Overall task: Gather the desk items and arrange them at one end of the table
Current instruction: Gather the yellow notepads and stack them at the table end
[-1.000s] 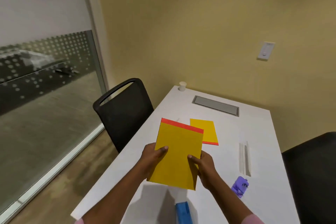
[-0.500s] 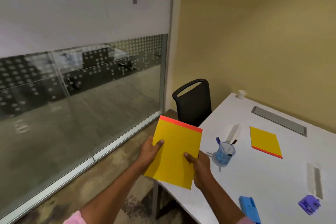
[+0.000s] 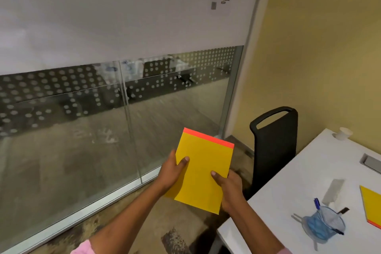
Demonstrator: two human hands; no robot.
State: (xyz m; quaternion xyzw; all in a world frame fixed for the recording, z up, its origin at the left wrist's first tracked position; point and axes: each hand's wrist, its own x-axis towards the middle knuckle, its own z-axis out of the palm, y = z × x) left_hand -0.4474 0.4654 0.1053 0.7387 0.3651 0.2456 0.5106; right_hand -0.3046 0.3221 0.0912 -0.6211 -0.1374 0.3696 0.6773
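A yellow notepad with an orange top strip is held in the air over the floor, left of the white table. My left hand grips its left edge with the thumb on top. My right hand grips its lower right edge. On the table stand a clear pen cup with blue pens and, at the right border, a second yellow notepad. A pale flat strip lies beyond the cup.
A black chair stands at the table's left side, close to my right hand. A small white paper cup sits at the far table corner by the yellow wall. A grey cable hatch is set in the tabletop. A glass partition runs along the left.
The view has swung left; the table now sits at the right edge. The notepad, still held in both hands, has gone from above the table to over the floor beside it.
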